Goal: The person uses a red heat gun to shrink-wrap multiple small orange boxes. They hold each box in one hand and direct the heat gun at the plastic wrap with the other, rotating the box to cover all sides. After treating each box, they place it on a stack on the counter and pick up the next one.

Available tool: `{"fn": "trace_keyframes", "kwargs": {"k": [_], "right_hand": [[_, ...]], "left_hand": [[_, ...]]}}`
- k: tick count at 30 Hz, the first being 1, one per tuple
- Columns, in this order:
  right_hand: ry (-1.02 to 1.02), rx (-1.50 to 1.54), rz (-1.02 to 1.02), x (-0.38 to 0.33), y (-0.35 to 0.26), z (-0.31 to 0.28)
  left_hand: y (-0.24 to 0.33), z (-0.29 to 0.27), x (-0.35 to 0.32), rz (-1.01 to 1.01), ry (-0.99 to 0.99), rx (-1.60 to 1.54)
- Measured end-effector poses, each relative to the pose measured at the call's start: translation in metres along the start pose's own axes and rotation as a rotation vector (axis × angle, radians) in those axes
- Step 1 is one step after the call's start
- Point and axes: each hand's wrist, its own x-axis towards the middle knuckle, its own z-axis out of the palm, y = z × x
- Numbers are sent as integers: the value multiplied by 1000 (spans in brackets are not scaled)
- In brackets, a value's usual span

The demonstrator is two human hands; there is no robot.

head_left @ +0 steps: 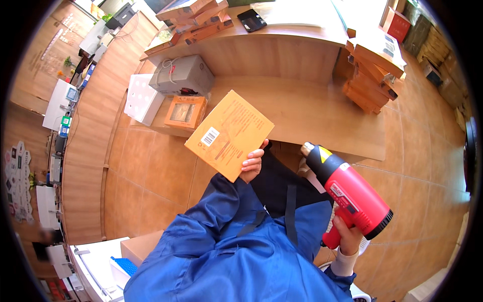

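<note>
My left hand [253,163] grips the near corner of a flat orange box [229,133] with a white barcode label, holding it up over the front edge of the low wooden table [322,121]. My right hand [348,235] holds the handle of a red and black heat gun [349,194]. Its metal nozzle points up and to the left, toward the box but apart from it. My blue sleeves fill the lower middle of the view.
On the table stand a grey machine [182,74], a white box [142,98], a small orange box [185,111] and a stack of orange boxes [375,70] at the right. More boxes lie on the upper shelf [193,20]. Tiled floor surrounds the table.
</note>
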Motion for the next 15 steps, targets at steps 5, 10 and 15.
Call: {"fn": "trace_keyframes", "kwargs": {"k": [5, 10, 15], "right_hand": [[-71, -94, 69, 9, 3, 5], [-156, -52, 25, 6, 3, 18], [-211, -106, 58, 13, 21, 21]], "left_hand": [[0, -30, -2, -58, 169, -30], [-5, -56, -4, -66, 229, -59], [-7, -63, -10, 24, 318, 0]]}}
